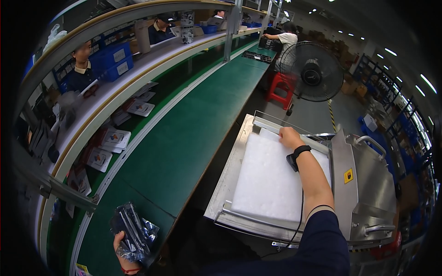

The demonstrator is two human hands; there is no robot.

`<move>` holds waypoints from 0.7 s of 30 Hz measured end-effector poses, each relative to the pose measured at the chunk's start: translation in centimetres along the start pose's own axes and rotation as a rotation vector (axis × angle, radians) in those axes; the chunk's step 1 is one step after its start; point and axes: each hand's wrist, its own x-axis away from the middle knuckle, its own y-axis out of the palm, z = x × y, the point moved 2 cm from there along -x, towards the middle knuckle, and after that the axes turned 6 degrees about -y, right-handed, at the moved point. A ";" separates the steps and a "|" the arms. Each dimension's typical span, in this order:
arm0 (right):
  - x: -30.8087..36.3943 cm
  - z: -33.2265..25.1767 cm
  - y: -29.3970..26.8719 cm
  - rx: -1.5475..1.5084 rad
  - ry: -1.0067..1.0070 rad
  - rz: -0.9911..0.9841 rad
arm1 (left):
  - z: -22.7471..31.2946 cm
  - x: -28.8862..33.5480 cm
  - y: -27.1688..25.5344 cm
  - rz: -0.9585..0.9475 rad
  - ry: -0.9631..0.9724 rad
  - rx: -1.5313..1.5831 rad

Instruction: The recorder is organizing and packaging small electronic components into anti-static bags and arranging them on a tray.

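At the lower left, my left hand (123, 250) is closed on a clear plastic bag (133, 227) with dark, long items inside, held over the edge of the green bench. Part of that hand is hidden behind the shiny film. My right hand (290, 138), fingers curled, grips the far edge of a thick white foam pad (267, 179). This pad lies in the shallow tray of a stainless-steel machine (340, 184). A metal lid (373, 184) with bar handles stands to the right of the tray. A black band with a dark device and cable sits on my right wrist.
A long green bench (184, 124) runs away from me, with shelving along its left side. Printed cards (115, 138) lie under the shelf; blue bins (110, 62) stand on it. Beyond the machine are a fan (313, 71) and red stool (281, 87). Several people work further off.
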 end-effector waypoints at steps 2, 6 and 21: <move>-0.8 -0.5 0.0 0.065 -0.020 0.087 | 0.0 0.0 0.1 -0.001 -0.001 -0.003; -1.6 -0.8 1.0 0.063 -0.035 0.123 | 0.0 0.5 1.1 -0.015 0.038 -0.038; -2.5 -0.2 3.0 0.011 -0.020 0.217 | -0.5 0.3 0.3 -0.142 0.052 -0.032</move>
